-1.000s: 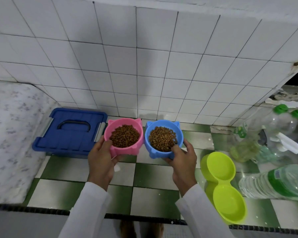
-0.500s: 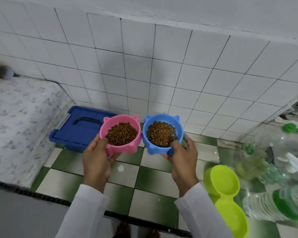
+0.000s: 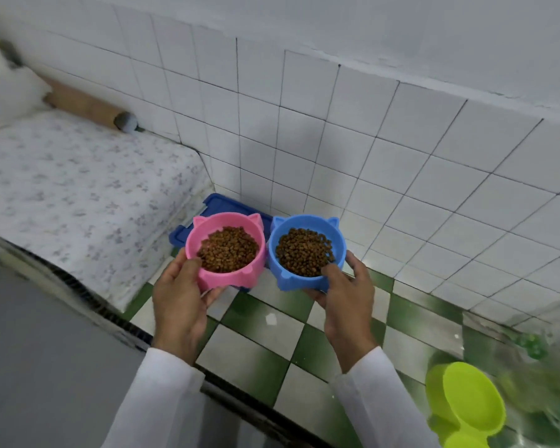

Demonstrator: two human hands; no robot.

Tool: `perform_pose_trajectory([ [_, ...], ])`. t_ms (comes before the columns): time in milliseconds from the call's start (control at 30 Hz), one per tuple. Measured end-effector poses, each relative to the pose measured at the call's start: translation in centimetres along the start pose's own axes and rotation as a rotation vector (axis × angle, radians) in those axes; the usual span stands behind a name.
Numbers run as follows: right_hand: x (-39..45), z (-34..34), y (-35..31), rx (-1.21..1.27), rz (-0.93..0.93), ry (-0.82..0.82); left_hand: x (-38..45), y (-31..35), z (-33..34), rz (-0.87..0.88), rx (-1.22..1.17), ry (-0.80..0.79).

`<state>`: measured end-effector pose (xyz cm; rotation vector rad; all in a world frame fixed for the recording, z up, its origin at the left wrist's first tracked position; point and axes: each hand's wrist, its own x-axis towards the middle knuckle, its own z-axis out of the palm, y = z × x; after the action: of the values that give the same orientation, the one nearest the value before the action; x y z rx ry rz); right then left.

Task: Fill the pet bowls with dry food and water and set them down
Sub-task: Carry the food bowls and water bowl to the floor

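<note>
1 white tiled wall [image 3: 401, 163] rises behind 1 green-and-white checkered floor [image 3: 265, 347]. 1 mattress [image 3: 72, 195] in flowered cloth lies at the left, with 1 blue lidded box [image 3: 220, 205] beside it against the wall. 1 lime double bowl [image 3: 463, 405] sits on the floor at lower right. 2 hands hold 2 bowls side by side above the floor: the left hand [image 3: 178, 299] grips 1 pink bowl [image 3: 227, 250], the right hand [image 3: 346, 295] grips 1 blue bowl [image 3: 306, 252]. Each thumb hooks over a near rim. Both bowls carry brown dry food [image 3: 228, 248].
</note>
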<state>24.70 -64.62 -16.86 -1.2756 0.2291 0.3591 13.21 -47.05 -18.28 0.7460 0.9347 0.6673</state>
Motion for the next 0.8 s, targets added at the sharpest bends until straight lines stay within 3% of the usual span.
perform_pose_trajectory([
  [800, -11.6, 27.2, 10.6, -0.093, 0.069, -0.374, 6.1, 17.3, -23.6, 0.267, -0.192, 0.328],
])
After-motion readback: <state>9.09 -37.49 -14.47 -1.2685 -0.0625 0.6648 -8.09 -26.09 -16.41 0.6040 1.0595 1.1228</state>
